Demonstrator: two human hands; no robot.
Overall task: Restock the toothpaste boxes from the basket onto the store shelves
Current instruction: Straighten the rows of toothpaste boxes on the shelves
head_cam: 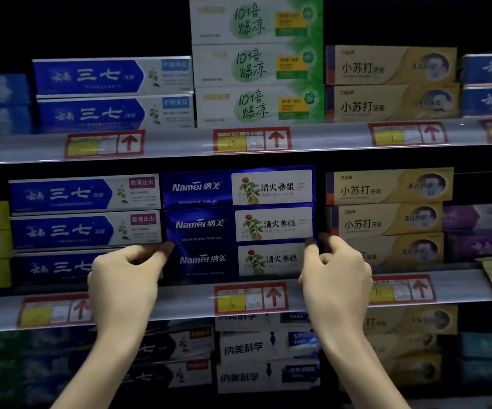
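Three dark blue Namei toothpaste boxes (203,224) lie stacked on the middle shelf (185,305). My left hand (123,278) pinches the left end of the lowest Namei box (209,261), thumb tip at its upper left corner. My right hand (336,276) pinches the right end of the same box, fingers curled at its upper right corner. Both hands are in front of the shelf lip. The basket is not in view.
Blue-and-white boxes (85,196) are stacked left of the Namei stack, tan boxes (386,187) to its right. The upper shelf (179,143) carries green-and-white boxes (256,66) and more blue and tan ones. Red price tags (250,299) line the shelf lips. A lower shelf holds more boxes (268,349).
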